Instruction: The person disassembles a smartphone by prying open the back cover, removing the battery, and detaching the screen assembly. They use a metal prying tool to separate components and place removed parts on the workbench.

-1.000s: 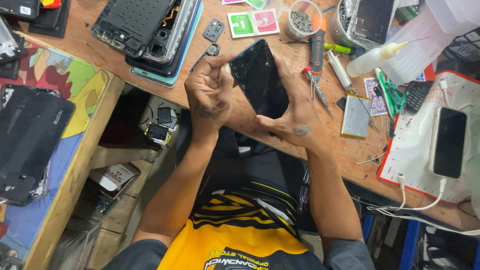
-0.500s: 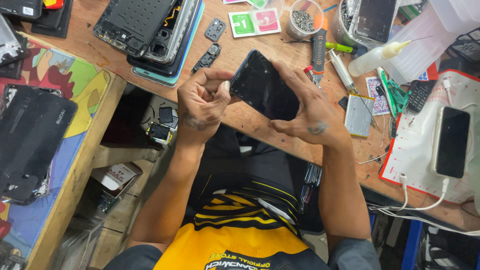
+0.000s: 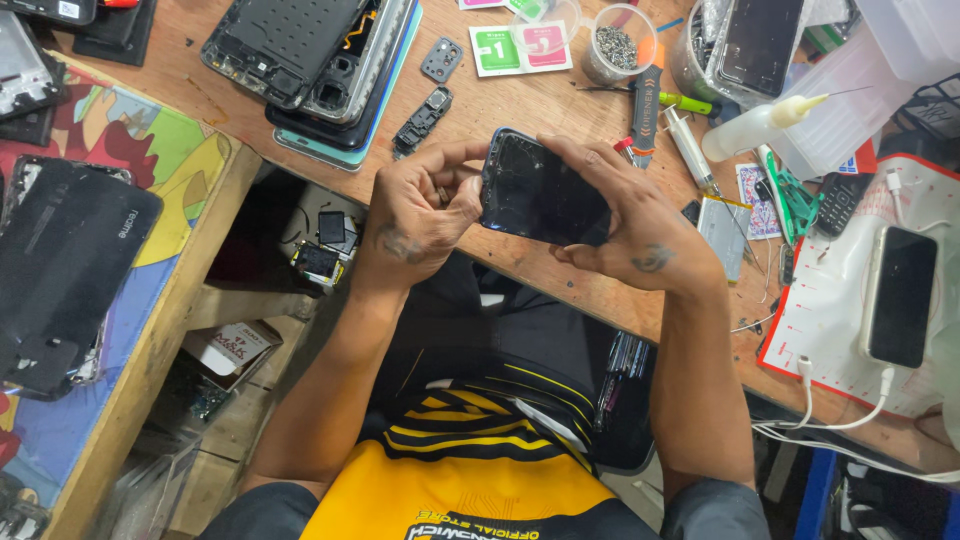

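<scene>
Head view: the left hand (image 3: 415, 215) and right hand (image 3: 630, 225) together clasp a dark phone (image 3: 540, 195), fingers closed on its two ends, held just above the near edge of the wooden bench (image 3: 560, 105). Beyond it lie a small black part (image 3: 422, 122), a syringe (image 3: 690, 150) and a glue bottle (image 3: 755, 125). Farther back sits a stack of opened phones (image 3: 320, 55) and a cup of screws (image 3: 620, 45).

Black phone (image 3: 540, 195), blue edge, brown wooden counter (image 3: 560, 100)
Yellow shirt (image 3: 470, 470) with black stripes, green and pink cards (image 3: 518, 47), white mat (image 3: 850, 300) edged red, cartoon-bright cloth (image 3: 150, 150) in red, yellow, green.
</scene>
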